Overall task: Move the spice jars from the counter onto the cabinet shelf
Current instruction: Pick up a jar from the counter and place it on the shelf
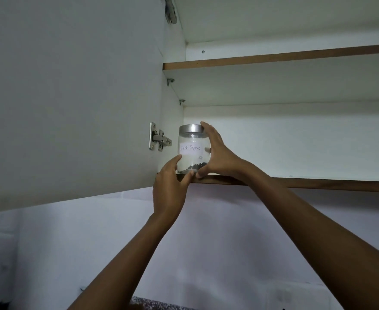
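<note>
The white cabinet door [72, 97] stands swung open on the left and fills that side of the view. Beside it the cabinet's white inside shows two shelves with brown front edges, an upper shelf [273, 57] and a lower shelf [318, 184]. A pale wall [206, 231] runs below the cabinet, and a speckled surface [152, 304] shows at the bottom edge.

Two bare forearms reach up from below. The right hand [220, 155] wraps the right side of a black pepper jar [194, 163], with its forefinger hooked over the lid's edge and its thumb down at the jar's foot. The left hand [169, 186] holds the jar from the lower left, its thumb pressed on the glass and a finger curled along the base at the shelf edge. Both hands are closed round the jar.

The jar is clear glass and stands upright at the front left corner of the lower shelf, just beside the cabinet's side wall. It has a silver lid [190, 128] and a white label [189, 148] handwritten "Black Pepper". A shallow layer of peppercorns [196, 167] lies in its bottom.

A metal hinge [159, 137] joins door and cabinet left of the jar, and a second hinge [170, 10] sits at the top. Two small shelf pegs [170, 81] sit under the upper shelf.
</note>
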Demonstrator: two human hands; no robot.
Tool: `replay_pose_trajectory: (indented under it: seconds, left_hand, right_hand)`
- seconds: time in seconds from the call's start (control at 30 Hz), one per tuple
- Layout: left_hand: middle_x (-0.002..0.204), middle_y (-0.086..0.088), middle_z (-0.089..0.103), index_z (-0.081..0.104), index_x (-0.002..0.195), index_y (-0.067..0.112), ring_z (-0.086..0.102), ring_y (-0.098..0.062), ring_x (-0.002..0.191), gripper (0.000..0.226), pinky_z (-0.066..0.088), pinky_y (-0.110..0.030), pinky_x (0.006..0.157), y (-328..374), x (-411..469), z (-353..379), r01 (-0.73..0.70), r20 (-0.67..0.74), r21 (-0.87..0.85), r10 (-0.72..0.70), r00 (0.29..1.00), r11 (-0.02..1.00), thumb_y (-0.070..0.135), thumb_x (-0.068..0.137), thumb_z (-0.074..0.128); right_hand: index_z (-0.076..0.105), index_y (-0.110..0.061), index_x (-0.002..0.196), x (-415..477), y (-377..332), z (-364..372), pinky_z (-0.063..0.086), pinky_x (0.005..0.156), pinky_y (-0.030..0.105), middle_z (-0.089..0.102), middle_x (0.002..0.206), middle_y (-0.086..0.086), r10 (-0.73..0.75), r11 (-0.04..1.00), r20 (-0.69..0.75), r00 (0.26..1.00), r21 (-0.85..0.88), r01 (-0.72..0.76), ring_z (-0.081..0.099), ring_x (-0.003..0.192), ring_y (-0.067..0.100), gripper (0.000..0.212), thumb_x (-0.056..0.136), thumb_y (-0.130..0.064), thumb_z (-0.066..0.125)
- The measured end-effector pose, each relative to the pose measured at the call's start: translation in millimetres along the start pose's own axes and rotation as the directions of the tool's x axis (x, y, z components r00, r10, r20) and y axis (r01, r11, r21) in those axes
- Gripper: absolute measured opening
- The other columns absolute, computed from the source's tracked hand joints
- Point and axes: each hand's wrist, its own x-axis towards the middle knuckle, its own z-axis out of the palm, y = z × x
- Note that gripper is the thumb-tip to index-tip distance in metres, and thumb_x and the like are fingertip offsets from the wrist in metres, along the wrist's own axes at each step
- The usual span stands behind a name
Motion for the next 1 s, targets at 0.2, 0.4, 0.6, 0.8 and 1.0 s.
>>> replay_pose_trajectory:
  seconds: [0.2,0.4,0.6,0.8,1.0]
  left_hand:
    - [0.126,-0.012,0.054,0.043,0.131,0.008,0.054,-0.031,0.108,0.037,0.049,-0.046,0.083,-0.7,5.3,4.8,-0.140,0.172,0.300,0.091,0.981,0.944,0.015,0.095,0.039]
    - [0.138,-0.017,0.041,0.033,0.137,0.001,0.036,-0.034,0.128,0.046,0.034,-0.045,0.105,-8.8,6.1,3.2,-0.084,0.262,0.467,-0.047,0.964,0.880,0.018,0.094,0.040]
    - [0.153,-0.014,0.017,0.018,0.145,0.003,0.014,-0.030,0.142,0.064,0.026,-0.042,0.112,-14.9,3.9,-5.3,-0.097,0.363,0.424,-0.071,0.929,0.900,0.023,0.092,0.048]
    - [0.158,0.000,0.006,0.019,0.149,0.019,0.021,-0.018,0.142,0.062,0.034,-0.034,0.104,1.2,-20.3,-27.4,-0.103,0.370,0.242,0.007,0.929,0.965,0.023,0.094,0.048]
    - [0.130,0.027,0.048,0.053,0.125,0.037,0.043,0.008,0.121,0.035,0.031,-0.027,0.110,6.7,-111.8,-90.8,-0.124,0.431,-0.033,0.126,0.894,0.992,0.042,0.091,0.049]
  right_hand:
    - [0.004,-0.031,0.144,6.8,4.9,11.6,0.051,0.079,0.032,0.028,0.128,-0.005,0.075,0.986,-0.024,0.997,0.152,-0.070,0.051,0.111,0.032,0.107,0.068,0.005,0.071]
    - [0.003,-0.041,0.142,15.0,-5.1,29.6,0.049,0.092,0.051,0.031,0.138,0.003,0.113,0.992,-0.049,0.992,0.053,-0.110,0.049,0.115,0.032,0.116,0.052,-0.019,0.073]
    - [-0.020,-0.041,0.142,21.5,-3.7,39.3,0.046,0.096,0.049,0.020,0.151,0.006,0.129,0.991,-0.041,0.991,-0.018,-0.130,0.047,0.115,0.028,0.122,0.065,-0.014,0.071]
    - [-0.020,-0.018,0.145,-4.7,-25.8,43.0,0.019,0.107,0.027,-0.018,0.156,0.007,0.184,0.979,-0.171,0.968,-0.056,-0.196,-0.005,0.144,0.017,0.108,0.082,-0.021,0.068]
    - [0.054,-0.010,0.123,-121.1,-51.6,61.7,0.039,0.095,0.023,0.046,0.129,0.004,0.076,0.995,-0.486,0.870,-0.013,-0.094,0.046,0.118,0.017,0.045,0.079,-0.009,0.066]
